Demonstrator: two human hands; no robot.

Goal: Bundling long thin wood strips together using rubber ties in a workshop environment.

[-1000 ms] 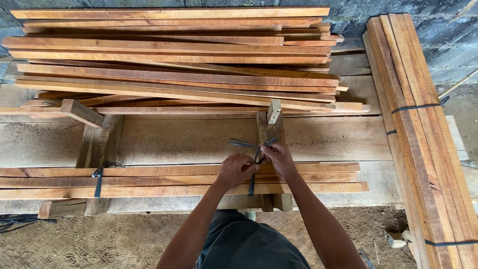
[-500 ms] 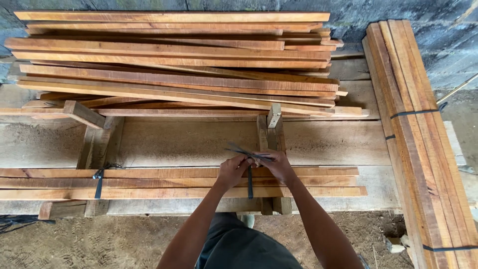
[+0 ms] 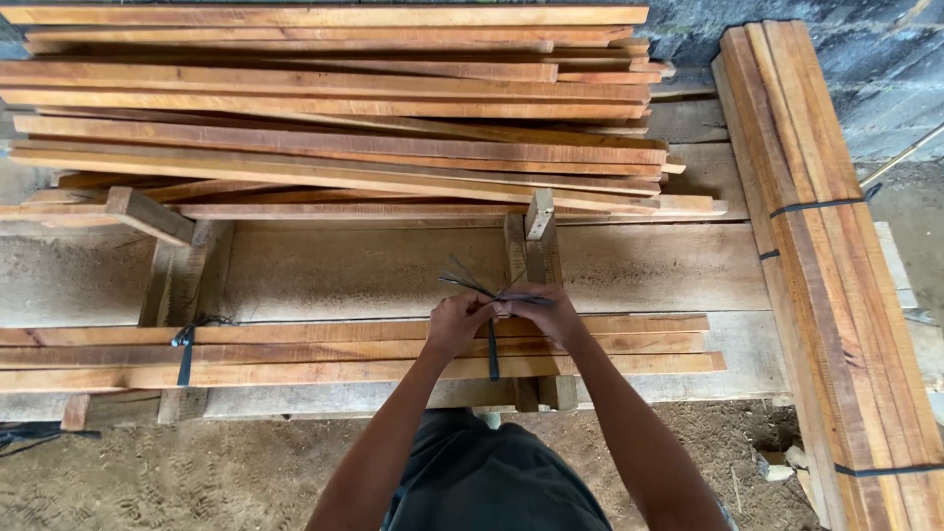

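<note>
A flat bundle of long wooden slats (image 3: 324,349) lies across the near edge of the workbench. A black strap (image 3: 492,349) runs around it near its right end, with loose strap ends sticking up at the top. My left hand (image 3: 458,323) and my right hand (image 3: 547,311) meet over the bundle there, both pinching the strap ends between the fingers. A second black strap (image 3: 185,354) is tied around the bundle's left part.
A large loose pile of wooden slats (image 3: 334,108) fills the back of the bench (image 3: 374,270). A strapped bundle of slats (image 3: 836,265) lies lengthwise at the right. Short wood blocks (image 3: 147,214) stand on the bench. Sawdust-covered ground (image 3: 226,472) is below.
My hands have stayed at the same spot on the strap, working its ends with small movements. The loose ends now stick up higher. The slat bundle has not moved.
</note>
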